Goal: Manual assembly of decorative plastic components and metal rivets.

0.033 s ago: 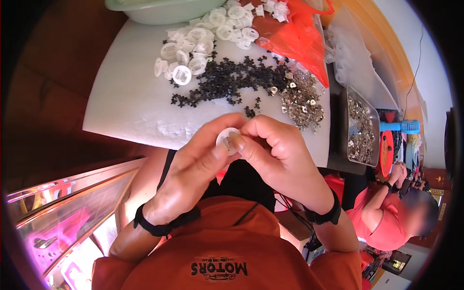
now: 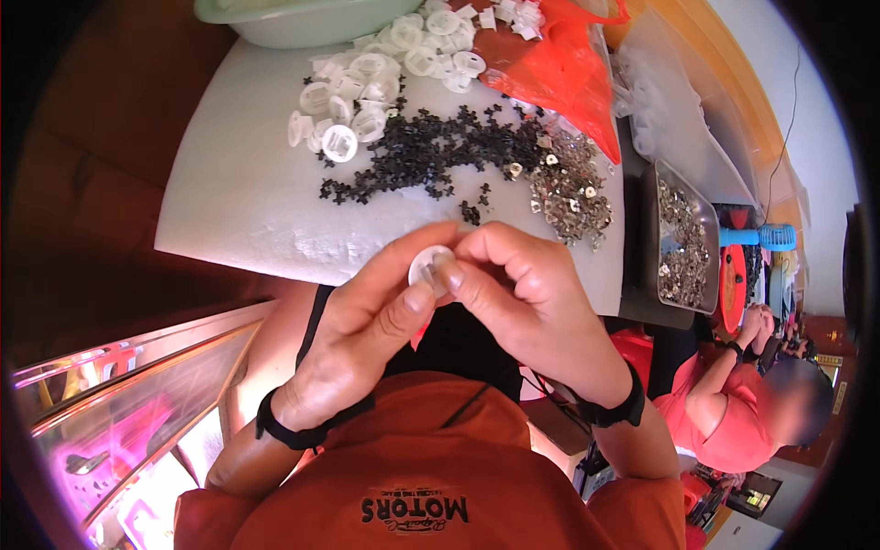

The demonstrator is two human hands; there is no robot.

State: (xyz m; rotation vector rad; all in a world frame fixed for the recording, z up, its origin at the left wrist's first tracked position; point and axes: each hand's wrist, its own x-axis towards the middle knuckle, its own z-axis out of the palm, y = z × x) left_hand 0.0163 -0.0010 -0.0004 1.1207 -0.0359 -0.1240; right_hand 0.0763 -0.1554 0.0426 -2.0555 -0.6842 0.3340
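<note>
A round white plastic piece [image 2: 428, 265] with a raised middle is held up near my lap, in front of the table's near edge. The fingers of my left hand [image 2: 367, 321] close round its left and lower rim. My right hand [image 2: 522, 289] pinches it from the right, its thumb pressed on the raised middle. The other right fingers curl behind, and whatever they may hold is hidden. Just beyond my hands lie small black cross-shaped parts [image 2: 440, 147], a heap of small shiny metal parts [image 2: 570, 188] and more round white pieces [image 2: 367, 92].
All the heaps lie on a white-covered table [image 2: 247, 211]. A pale green basin [image 2: 284, 32] stands at the far left, a red plastic bag [image 2: 559, 73] at the back. Right are a metal tray [image 2: 656, 247] of metal parts, a blue handheld fan [image 2: 761, 238] and another person [image 2: 724, 403].
My left thumb has slid slightly down on the white piece, showing more of its face. The piece stays in my fingers, and the view has shifted a little.
</note>
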